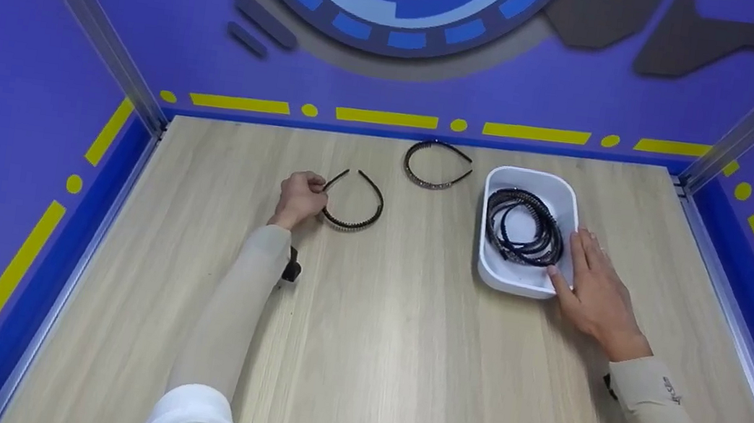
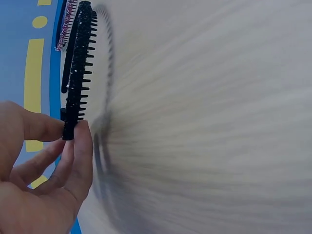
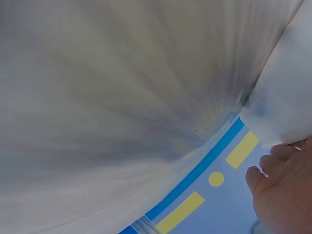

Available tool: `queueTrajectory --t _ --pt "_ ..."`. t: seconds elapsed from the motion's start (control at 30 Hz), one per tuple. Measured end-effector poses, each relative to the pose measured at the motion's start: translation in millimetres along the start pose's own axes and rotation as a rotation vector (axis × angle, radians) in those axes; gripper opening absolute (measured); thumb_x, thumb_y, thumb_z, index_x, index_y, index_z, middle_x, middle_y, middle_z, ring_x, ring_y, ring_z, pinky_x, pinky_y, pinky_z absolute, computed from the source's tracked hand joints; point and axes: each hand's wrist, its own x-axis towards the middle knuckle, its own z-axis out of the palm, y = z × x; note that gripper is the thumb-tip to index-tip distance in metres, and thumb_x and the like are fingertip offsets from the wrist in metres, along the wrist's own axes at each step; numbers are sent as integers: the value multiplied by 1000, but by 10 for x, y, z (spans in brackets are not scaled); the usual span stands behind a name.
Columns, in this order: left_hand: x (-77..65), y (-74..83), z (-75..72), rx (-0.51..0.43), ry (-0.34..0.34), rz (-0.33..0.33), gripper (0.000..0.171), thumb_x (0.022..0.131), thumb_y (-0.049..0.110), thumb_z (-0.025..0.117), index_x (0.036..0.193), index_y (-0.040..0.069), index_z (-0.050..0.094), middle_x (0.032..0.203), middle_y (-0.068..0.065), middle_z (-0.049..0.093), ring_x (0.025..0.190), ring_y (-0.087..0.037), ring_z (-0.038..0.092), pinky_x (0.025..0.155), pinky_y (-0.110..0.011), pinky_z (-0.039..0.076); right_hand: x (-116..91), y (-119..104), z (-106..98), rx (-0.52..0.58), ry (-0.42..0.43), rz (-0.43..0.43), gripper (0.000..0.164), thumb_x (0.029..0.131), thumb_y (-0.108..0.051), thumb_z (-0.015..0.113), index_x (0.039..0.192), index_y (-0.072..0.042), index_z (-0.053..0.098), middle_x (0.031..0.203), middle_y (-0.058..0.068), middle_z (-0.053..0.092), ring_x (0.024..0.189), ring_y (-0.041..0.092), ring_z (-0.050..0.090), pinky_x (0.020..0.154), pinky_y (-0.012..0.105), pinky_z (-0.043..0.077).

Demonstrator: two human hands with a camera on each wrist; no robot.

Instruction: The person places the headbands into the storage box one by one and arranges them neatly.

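Note:
My left hand [image 1: 301, 198] pinches one end area of a black toothed headband [image 1: 352, 226] between thumb and fingers. In the left wrist view this headband [image 2: 78, 68] has a glittery outer face, and its shadow falls apart from it on the table. Over on the right, my right hand [image 1: 599, 295] holds the right side of a white box [image 1: 516, 288], its thumb at the rim and its fingers along the outer wall. Several dark headbands [image 1: 547, 245] lie piled inside the box. The right wrist view shows only part of the hand [image 3: 285, 190] against the box wall [image 3: 287, 92].
Another dark headband [image 1: 430, 185], with a sparkling band, lies near the table's back edge between the held one and the box. The wood-grain table [image 1: 372, 356] is bordered by blue-purple panels [image 1: 379, 88] at the back and both sides.

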Motion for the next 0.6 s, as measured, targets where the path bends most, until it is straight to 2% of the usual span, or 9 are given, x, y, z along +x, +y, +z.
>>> queueTrajectory --t 0.23,0.6 --pt "-24 -47 21 -14 33 99 30 97 3 63 125 0 74 119 -15 75 112 -29 71 97 -40 59 -7 -7 10 -4 9 -3 83 110 -49 47 168 3 18 175 28 19 162 48 19 132 60 20" --pt "-58 30 -50 -30 86 168 27 99 4 66 125 0 73 119 -15 74 106 -30 72 92 -43 59 -7 -18 -11 4 23 -17 82 111 -46 49 167 6 20 174 31 20 160 51 22 130 63 23"
